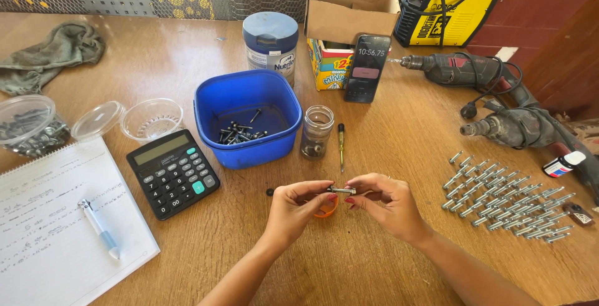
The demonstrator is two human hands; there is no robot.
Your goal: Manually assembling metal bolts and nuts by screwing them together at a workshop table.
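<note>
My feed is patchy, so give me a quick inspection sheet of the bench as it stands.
Surface: wooden table, worn, dry.
Job's things: bolt held level; blue tub of dark screws; rows of bolts at right.
Clutter: calculator, notebook, pen, jar, screwdriver, phone, tin, rag.
Grips: left hand and right hand each pinch a bolt end.
Cables: drills, cords loosely coiled.
Surroundings: yellow machine, carton.

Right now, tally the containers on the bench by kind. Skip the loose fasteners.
Blue tub: 1
Glass jar: 1
Clear plastic cups: 2
Loose clear lid: 1
Tin with blue lid: 1
Cardboard box: 1
Total: 7
Both hands pinch one bolt.
</note>
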